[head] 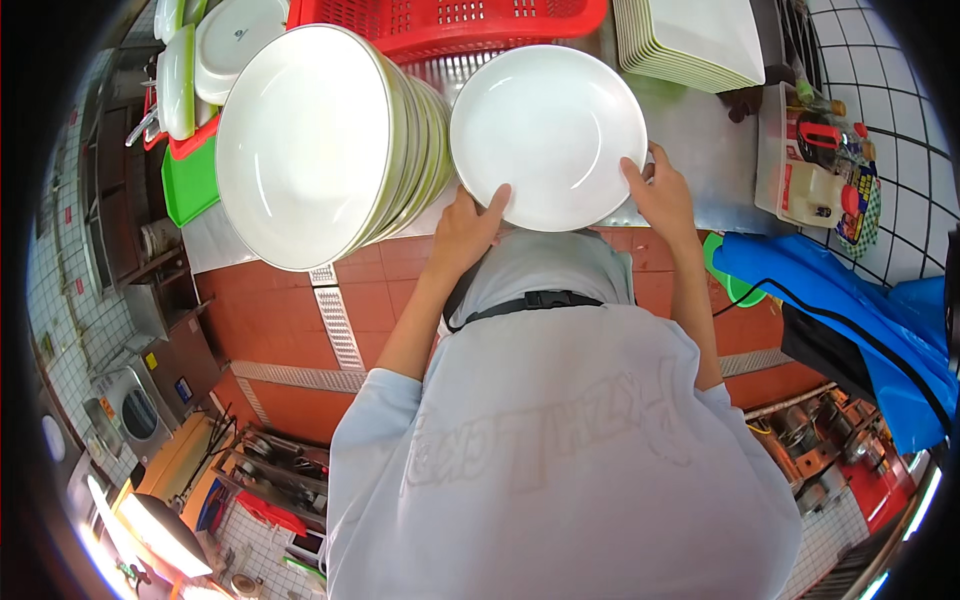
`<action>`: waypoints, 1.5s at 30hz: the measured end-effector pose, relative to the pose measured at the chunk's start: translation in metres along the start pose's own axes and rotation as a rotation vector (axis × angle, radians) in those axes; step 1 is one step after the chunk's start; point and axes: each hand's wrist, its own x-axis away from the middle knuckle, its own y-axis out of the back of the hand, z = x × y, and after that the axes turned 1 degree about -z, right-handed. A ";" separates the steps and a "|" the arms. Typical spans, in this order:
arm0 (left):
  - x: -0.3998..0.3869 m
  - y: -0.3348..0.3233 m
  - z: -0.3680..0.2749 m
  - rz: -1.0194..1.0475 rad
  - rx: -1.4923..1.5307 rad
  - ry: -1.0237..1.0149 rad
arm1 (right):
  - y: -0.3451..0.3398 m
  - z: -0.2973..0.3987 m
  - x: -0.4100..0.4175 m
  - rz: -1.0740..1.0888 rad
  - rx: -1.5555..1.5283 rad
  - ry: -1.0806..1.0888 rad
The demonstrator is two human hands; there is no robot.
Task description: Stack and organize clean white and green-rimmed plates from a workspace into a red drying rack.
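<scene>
A round white plate (547, 135) lies face up over the near edge of a metal table (697, 142), right in front of my body. My left hand (469, 225) grips its lower left rim, thumb on top and fingers below. On the right rim my right hand (660, 191) holds on the same way, the thumb over the edge. What lies beneath the plate is hidden. Close on the left, a tall stack of large white round plates (307, 150) with green outer sides rises toward the camera.
Behind the plate is a red perforated plastic basket (442, 22). Square white dishes (697, 37) are stacked at the back right. A clear bin of bottles (817, 165) stands at the right wall, above a blue plastic sheet (847, 300). A green tray (187, 180) sits far left.
</scene>
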 end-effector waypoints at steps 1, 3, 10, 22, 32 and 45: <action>-0.001 -0.001 -0.004 -0.039 -0.054 0.001 | -0.001 0.002 -0.001 -0.003 -0.006 0.003; -0.001 -0.004 -0.004 -0.085 -0.070 0.002 | -0.001 0.010 -0.004 0.114 -0.045 -0.161; -0.001 0.000 -0.020 -0.130 -0.265 0.139 | 0.000 -0.005 -0.022 0.288 -0.009 -0.210; -0.009 0.001 -0.007 -0.198 -0.102 0.045 | 0.003 0.000 -0.023 0.295 -0.122 -0.116; 0.001 -0.009 -0.002 -0.169 0.037 0.117 | 0.011 0.009 -0.016 0.286 -0.158 -0.126; 0.033 -0.012 -0.031 -0.210 0.193 0.054 | 0.026 0.020 0.030 0.267 -0.472 -0.287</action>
